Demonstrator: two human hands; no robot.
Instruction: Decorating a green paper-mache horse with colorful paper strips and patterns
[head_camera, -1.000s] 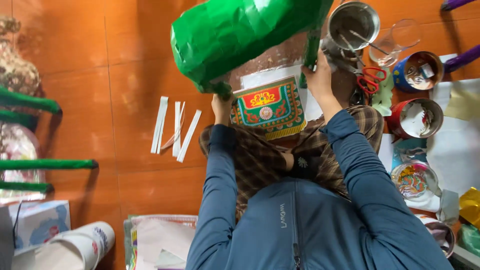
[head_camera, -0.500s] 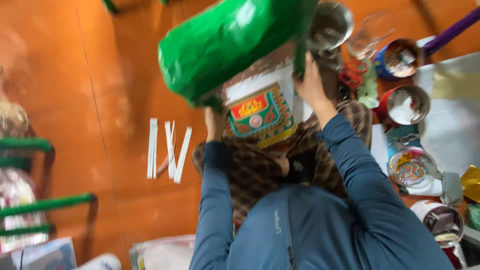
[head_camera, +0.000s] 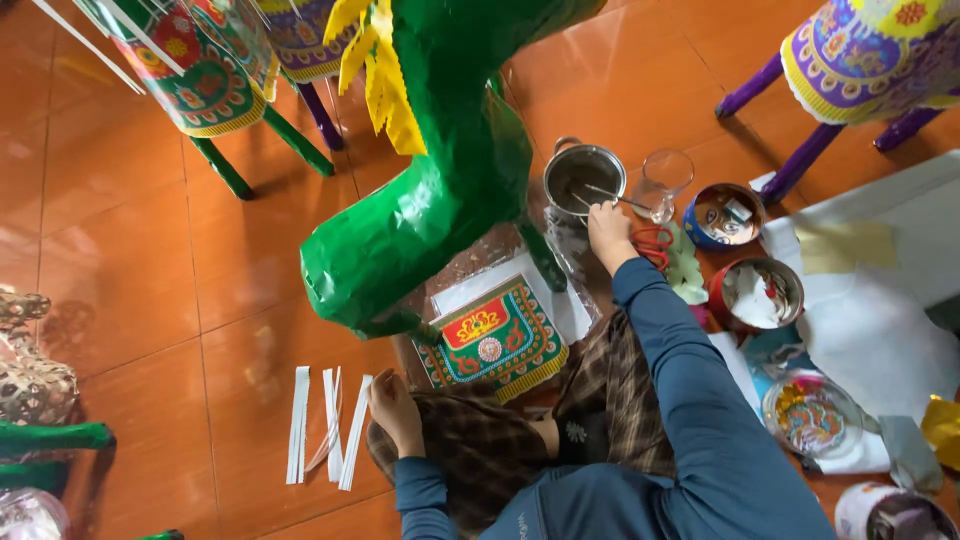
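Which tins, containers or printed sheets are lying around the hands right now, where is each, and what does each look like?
Printed panel: on the lap, squarish, green border, red and gold centre.
Blue tin: right of the right hand, round, open.
Red tin: below the blue tin, round, white scraps inside.
Metal pot: at the right hand, round, silver.
White strips: on the floor by the left hand, narrow.

Top of green paper figure (head_camera: 430, 190) beyond the upper edge
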